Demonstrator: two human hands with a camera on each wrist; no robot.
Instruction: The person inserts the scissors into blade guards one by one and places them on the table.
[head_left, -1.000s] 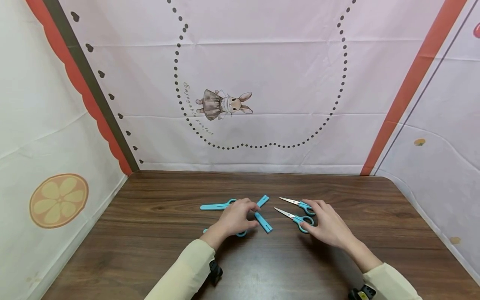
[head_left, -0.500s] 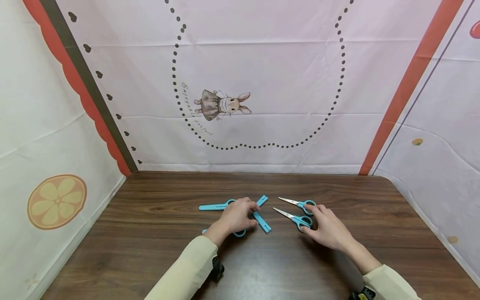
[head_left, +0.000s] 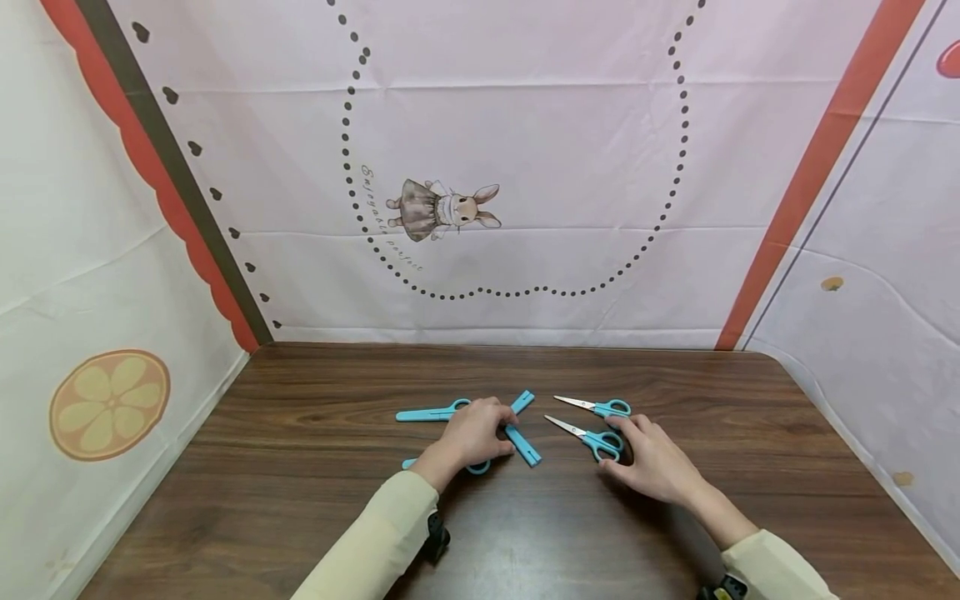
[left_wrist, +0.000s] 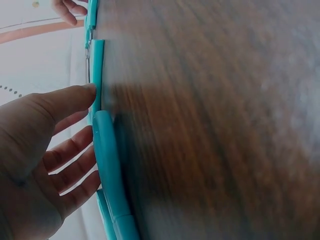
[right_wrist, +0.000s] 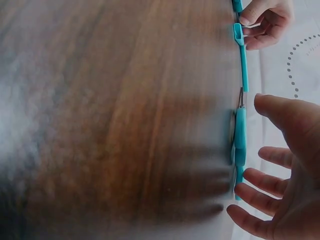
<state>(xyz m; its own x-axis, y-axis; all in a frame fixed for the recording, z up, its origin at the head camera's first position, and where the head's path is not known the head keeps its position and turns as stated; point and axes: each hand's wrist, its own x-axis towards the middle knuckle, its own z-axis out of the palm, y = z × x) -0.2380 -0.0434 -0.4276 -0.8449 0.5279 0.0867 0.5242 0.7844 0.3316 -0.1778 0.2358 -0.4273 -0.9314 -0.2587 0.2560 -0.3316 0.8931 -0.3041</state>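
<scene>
In the head view, my left hand [head_left: 474,433] hovers low with loosely bent fingers over two light-blue blade sheaths, one angled away [head_left: 522,402] and one toward me [head_left: 523,446]. Its thumb [left_wrist: 80,97] looks close to or on a sheath in the left wrist view; contact is unclear. My right hand [head_left: 652,460] has spread, relaxed fingers beside the handles of two bare-bladed scissors with blue handles, the nearer pair [head_left: 600,442] and the farther pair [head_left: 609,407]. Both pairs lie with tips leftward. No scissors sit between its fingers in the right wrist view.
Left of my left hand lie blue sheathed scissors [head_left: 431,414]. Another blue-handled pair [head_left: 478,468] is partly hidden under the left forearm. All rest on a brown wooden table [head_left: 315,500], with a printed cloth [head_left: 570,167] hanging behind and at both sides.
My right hand has drawn slightly back from the scissors' handles, its fingers coming off them. My left hand stays about the same, and the scissors and sheaths keep their places.
</scene>
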